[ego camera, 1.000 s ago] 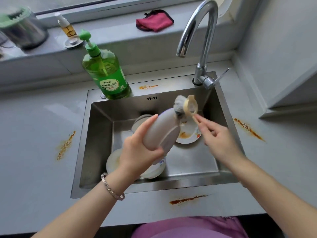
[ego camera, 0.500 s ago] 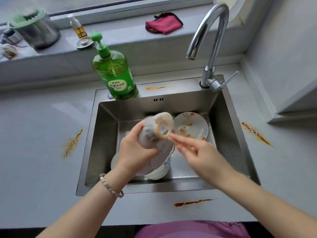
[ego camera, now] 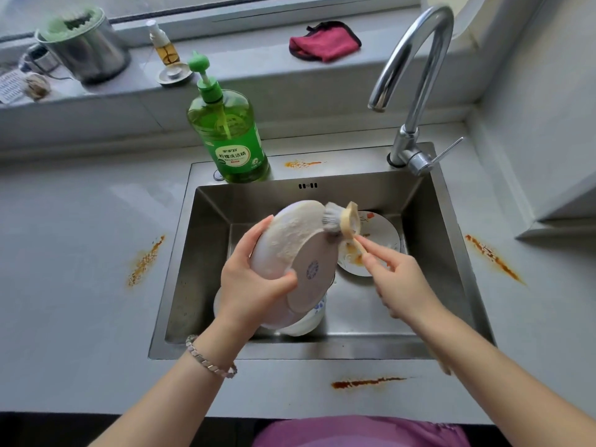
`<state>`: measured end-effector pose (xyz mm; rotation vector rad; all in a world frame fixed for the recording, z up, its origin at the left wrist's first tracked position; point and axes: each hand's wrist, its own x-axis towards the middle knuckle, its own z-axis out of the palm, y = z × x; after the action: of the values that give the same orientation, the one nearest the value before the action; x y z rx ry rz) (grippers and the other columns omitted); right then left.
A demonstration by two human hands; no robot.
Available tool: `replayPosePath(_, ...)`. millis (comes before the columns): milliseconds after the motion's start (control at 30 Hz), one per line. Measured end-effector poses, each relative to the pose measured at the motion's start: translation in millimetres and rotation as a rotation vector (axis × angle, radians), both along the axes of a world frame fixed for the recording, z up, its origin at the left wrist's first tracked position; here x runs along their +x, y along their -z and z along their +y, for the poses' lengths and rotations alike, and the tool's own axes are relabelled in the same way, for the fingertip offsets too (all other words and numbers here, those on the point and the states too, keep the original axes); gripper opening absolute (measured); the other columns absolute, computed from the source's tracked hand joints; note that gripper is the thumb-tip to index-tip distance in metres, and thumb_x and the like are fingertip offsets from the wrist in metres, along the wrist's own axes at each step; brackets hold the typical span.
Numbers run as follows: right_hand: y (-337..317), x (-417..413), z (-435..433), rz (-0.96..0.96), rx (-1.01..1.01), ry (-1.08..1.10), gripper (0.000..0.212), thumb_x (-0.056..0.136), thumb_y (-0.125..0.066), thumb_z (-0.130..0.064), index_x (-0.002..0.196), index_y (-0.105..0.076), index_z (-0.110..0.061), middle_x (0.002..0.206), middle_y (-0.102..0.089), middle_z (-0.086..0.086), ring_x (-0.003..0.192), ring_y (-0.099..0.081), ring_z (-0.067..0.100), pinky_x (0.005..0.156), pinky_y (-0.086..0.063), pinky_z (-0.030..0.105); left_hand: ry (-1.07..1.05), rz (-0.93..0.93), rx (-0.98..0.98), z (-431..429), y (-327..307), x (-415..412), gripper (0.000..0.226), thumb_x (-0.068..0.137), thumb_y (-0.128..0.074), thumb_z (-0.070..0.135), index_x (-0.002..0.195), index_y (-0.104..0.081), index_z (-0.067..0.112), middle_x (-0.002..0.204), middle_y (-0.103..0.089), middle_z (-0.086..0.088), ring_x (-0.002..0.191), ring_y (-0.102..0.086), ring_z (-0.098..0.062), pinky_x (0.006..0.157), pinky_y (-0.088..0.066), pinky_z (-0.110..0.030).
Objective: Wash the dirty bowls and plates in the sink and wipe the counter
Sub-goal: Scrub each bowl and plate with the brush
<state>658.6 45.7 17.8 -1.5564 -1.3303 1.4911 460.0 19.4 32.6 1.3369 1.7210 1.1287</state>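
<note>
I am gripping the sudsy bowl rim-and-base in my left hand, right hand pinching the brush; ceramic likely slippery, fragile.

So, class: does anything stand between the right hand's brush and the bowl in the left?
Nothing visible: the right hand holds the brush with its bristles directly against the soapy bowl in the left hand.

I see grey counter round a steel sink, orange-brown smears left, right, front, green soap bottle on the back rim
</note>
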Motion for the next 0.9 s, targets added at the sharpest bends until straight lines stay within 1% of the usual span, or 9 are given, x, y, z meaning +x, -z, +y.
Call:
replayPosePath(133,5,-2,3,0.007,0.027,-0.024,0.035,0.097,-0.045,-0.013,0.127,-0.053,-0.027,0.038,-0.042,-0.032,0.038,-0.043,-0.013,0.037,-0.030,0.003,-0.043,-0.058,-0.007,-3,5,-2,0.072,0.053,-0.074,0.018,0.112,-0.053,0.053,0.109,-0.059,0.025,0.101,-0.057,0.003,0.073,-0.050,-0.010)
replayPosePath(200,17,11,7,-0.001,-0.117,0.067,0.034,0.097,-0.045,-0.018,0.128,-0.054,-0.030,0.037,-0.041,-0.020,0.031,-0.031,0.001,0.034,-0.022,0.009,-0.068,-0.099,0.012,-5,6,-4,0.072,0.052,-0.074,0.016,0.110,-0.054,0.053,0.110,-0.061,0.024,0.102,-0.058,0.001,0.076,-0.051,-0.011)
replayPosePath(267,24,18,4,0.065,-0.212,0.142,0.038,0.093,-0.054,-0.021,0.128,-0.052,-0.036,0.053,-0.043,-0.005,0.038,-0.024,0.006,0.034,-0.020,0.016,-0.093,-0.150,0.038,-8,6,-3,0.071,0.051,-0.075,0.015,0.110,-0.056,0.051,0.111,-0.061,0.024,0.103,-0.059,0.000,0.078,-0.051,-0.014)
replayPosePath(433,27,9,2,0.356,-0.243,0.152,0.080,0.055,-0.078,-0.033,0.126,-0.043,-0.045,0.073,-0.059,-0.001,0.040,-0.032,0.002,0.034,-0.024,0.016,-0.132,-0.380,0.035,-12,8,9,0.069,0.044,-0.076,0.027,0.107,-0.059,0.050,0.114,-0.062,0.017,0.104,-0.061,-0.006,0.079,-0.054,-0.022)
replayPosePath(533,29,10,1,0.413,-0.244,0.168,0.089,0.053,-0.078,-0.029,0.134,-0.041,-0.038,0.085,-0.056,0.010,0.042,-0.030,0.005,0.034,-0.024,0.016,-0.070,-0.427,0.008,-12,7,13,0.071,0.046,-0.076,0.027,0.112,-0.056,0.045,0.112,-0.061,0.019,0.103,-0.060,-0.005,0.080,-0.055,-0.024)
replayPosePath(667,26,27,-1,0.332,-0.199,0.146,0.085,0.060,-0.077,-0.026,0.136,-0.040,-0.037,0.087,-0.065,0.005,0.043,-0.037,0.007,0.037,-0.028,0.018,0.055,-0.382,-0.159,-5,1,-1,0.071,0.054,-0.087,0.010,0.112,-0.052,0.032,0.097,-0.069,0.012,0.091,-0.066,-0.009,0.070,-0.056,-0.022)
replayPosePath(733,20,35,4,0.304,-0.145,0.100,0.079,0.066,-0.076,-0.014,0.135,-0.043,-0.033,0.086,-0.071,-0.007,0.047,-0.055,0.004,0.039,-0.038,0.013,0.119,-0.284,-0.244,3,-7,-11,0.061,0.060,-0.084,0.004,0.105,-0.053,0.029,0.088,-0.071,0.003,0.082,-0.068,-0.015,0.064,-0.057,-0.025)
replayPosePath(800,10,41,11,0.253,-0.060,0.019,0.077,0.067,-0.076,-0.004,0.131,-0.046,-0.035,0.091,-0.072,-0.010,0.072,-0.069,0.004,0.054,-0.050,0.013,0.250,-0.124,-0.295,14,-17,-16,0.053,0.063,-0.083,0.005,0.102,-0.055,0.028,0.089,-0.069,0.001,0.080,-0.068,-0.012,0.063,-0.058,-0.025)
replayPosePath(900,-9,41,22,0.099,0.092,-0.204,0.079,0.063,-0.082,-0.007,0.119,-0.049,-0.053,0.098,-0.070,-0.019,0.094,-0.066,0.000,0.078,-0.054,0.017,0.425,-0.023,-0.322,30,-30,-12,0.051,0.061,-0.085,0.005,0.097,-0.059,0.029,0.086,-0.068,0.006,0.078,-0.067,-0.005,0.062,-0.055,-0.020)
